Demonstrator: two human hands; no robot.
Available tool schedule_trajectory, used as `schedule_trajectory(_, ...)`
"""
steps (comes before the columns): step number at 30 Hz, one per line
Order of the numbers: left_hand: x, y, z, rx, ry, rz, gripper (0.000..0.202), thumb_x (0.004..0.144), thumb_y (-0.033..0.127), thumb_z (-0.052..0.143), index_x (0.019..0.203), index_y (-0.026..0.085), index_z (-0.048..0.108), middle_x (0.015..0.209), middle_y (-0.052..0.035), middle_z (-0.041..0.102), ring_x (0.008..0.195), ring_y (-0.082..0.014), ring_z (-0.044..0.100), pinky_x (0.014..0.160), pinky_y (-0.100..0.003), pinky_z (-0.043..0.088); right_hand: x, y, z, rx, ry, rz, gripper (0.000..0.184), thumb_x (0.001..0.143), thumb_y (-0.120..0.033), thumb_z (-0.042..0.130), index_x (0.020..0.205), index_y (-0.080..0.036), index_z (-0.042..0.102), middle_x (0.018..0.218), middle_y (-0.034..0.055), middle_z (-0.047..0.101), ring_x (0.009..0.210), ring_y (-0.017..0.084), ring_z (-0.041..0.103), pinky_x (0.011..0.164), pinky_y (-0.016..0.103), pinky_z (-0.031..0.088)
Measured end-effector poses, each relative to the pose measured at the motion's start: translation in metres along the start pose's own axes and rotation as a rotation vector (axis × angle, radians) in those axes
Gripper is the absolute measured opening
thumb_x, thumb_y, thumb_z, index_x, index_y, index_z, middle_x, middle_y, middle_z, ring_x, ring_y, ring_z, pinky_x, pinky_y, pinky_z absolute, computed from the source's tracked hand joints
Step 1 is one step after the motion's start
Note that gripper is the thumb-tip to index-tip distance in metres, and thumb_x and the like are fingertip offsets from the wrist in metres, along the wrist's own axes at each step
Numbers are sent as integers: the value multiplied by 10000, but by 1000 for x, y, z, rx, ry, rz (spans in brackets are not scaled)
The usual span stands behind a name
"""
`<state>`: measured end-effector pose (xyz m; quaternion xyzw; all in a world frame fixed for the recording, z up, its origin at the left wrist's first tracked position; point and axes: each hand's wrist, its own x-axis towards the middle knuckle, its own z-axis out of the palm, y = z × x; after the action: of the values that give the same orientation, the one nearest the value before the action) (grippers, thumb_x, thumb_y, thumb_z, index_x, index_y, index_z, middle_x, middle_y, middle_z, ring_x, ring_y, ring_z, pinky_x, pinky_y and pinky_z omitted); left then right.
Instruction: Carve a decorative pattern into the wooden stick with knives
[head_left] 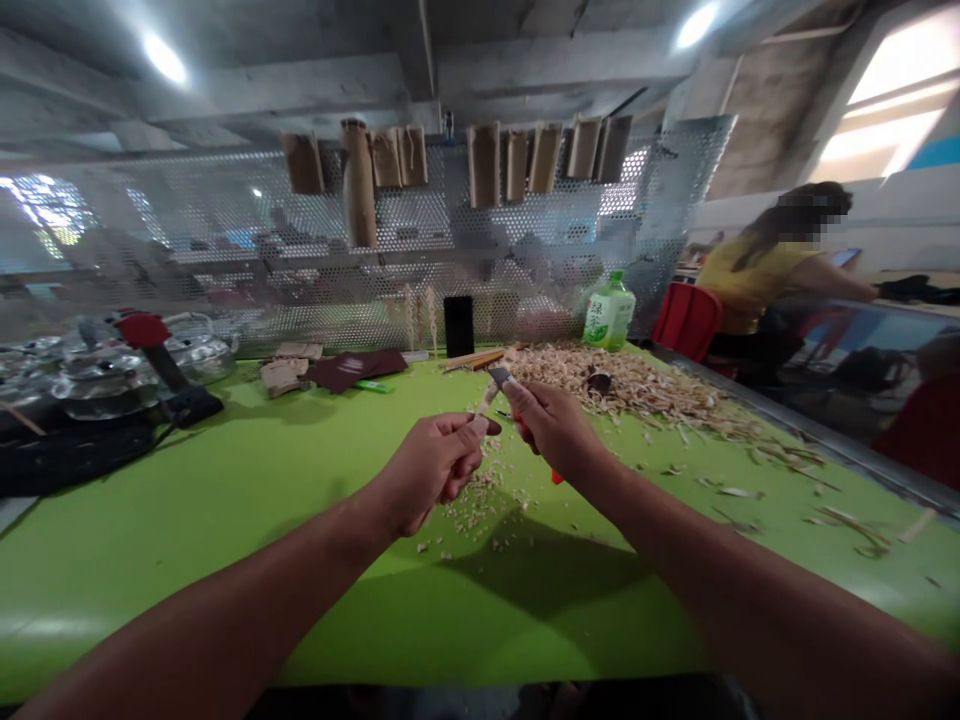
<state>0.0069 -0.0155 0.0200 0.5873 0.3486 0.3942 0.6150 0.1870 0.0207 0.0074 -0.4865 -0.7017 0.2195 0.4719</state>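
Note:
A thin pale wooden stick (487, 400) points up and away from my left hand (439, 460), whose fingers are wrapped round its lower end. My right hand (559, 428) grips a carving knife (499, 376); its short grey blade lies against or very close to the stick's upper part, contact being hard to tell. A bit of the red handle (556, 477) shows below that hand. Small wood chips (480, 505) are scattered on the green table (330, 590) beneath both hands. Behind the right hand spreads a large heap of curled shavings (652, 385).
A green-capped bottle (609, 315), a black phone (459, 327) and thin carved sticks (432, 322) stand along the perforated metal screen (292, 280). Dark red sandpaper sheets (360, 370) lie left of them. Metal kettles (101, 385) crowd the left side. A person in yellow (750, 280) sits at right.

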Motion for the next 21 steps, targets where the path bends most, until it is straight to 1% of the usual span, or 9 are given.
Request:
schedule_trajectory(4, 0, 0, -2, 5, 16, -2, 327, 865, 404, 548, 1048, 138, 600, 544, 77, 412, 361, -27, 285, 348, -167, 209, 1, 0, -3, 11, 25, 2, 518, 885, -626, 378, 600, -199, 449, 471, -24, 458, 435, 89, 398, 449, 240, 265)
schedule_trajectory(8, -1, 2, -1, 12, 24, 2, 305, 864, 388, 550, 1034, 139, 599, 536, 78, 405, 360, -27, 279, 351, -170, 199, 1, 2, -2, -13, -8, -14, 517, 889, -619, 378, 591, -201, 435, 477, -20, 460, 435, 87, 390, 443, 242, 251)
schedule_trajectory(11, -1, 3, 1, 40, 23, 2, 291, 866, 401, 544, 997, 147, 600, 533, 76, 407, 362, -30, 282, 354, -172, 204, 1, 2, -2, -25, -36, -1, 511, 893, -613, 378, 592, -203, 429, 481, -19, 456, 431, 84, 376, 433, 243, 241)
schedule_trajectory(13, -2, 3, 2, 86, 37, 12, 280, 867, 416, 537, 938, 152, 598, 530, 74, 410, 364, -32, 281, 357, -175, 213, 1, 1, -2, -12, -47, 16, 505, 888, -615, 387, 595, -205, 424, 476, -23, 445, 420, 80, 363, 421, 241, 239)
schedule_trajectory(15, -2, 3, 3, 175, 76, 37, 276, 867, 423, 534, 862, 152, 590, 528, 69, 412, 378, -38, 293, 365, -179, 236, 0, -1, -2, 34, -66, 40, 494, 880, -612, 408, 597, -207, 423, 468, -31, 431, 404, 75, 354, 405, 236, 244)
schedule_trajectory(17, -2, 1, 4, 294, 140, 85, 274, 865, 415, 534, 805, 153, 585, 528, 64, 399, 406, -49, 311, 381, -183, 263, 0, -3, -2, 129, -111, 79, 475, 881, -591, 427, 597, -210, 419, 454, -42, 416, 381, 72, 349, 384, 230, 256)
schedule_trajectory(19, -1, 0, 3, 414, 207, 144, 256, 859, 395, 542, 798, 153, 599, 534, 60, 385, 437, -60, 329, 405, -189, 284, -1, -6, -1, 250, -168, 117, 456, 885, -568, 434, 598, -214, 412, 437, -53, 397, 358, 71, 338, 360, 227, 262)
schedule_trajectory(21, 0, 0, 3, 494, 253, 188, 235, 852, 377, 553, 836, 153, 622, 542, 54, 391, 459, -69, 347, 430, -197, 303, -1, -7, -1, 352, -178, 143, 442, 883, -566, 435, 612, -218, 410, 435, -60, 393, 348, 71, 328, 343, 224, 266)
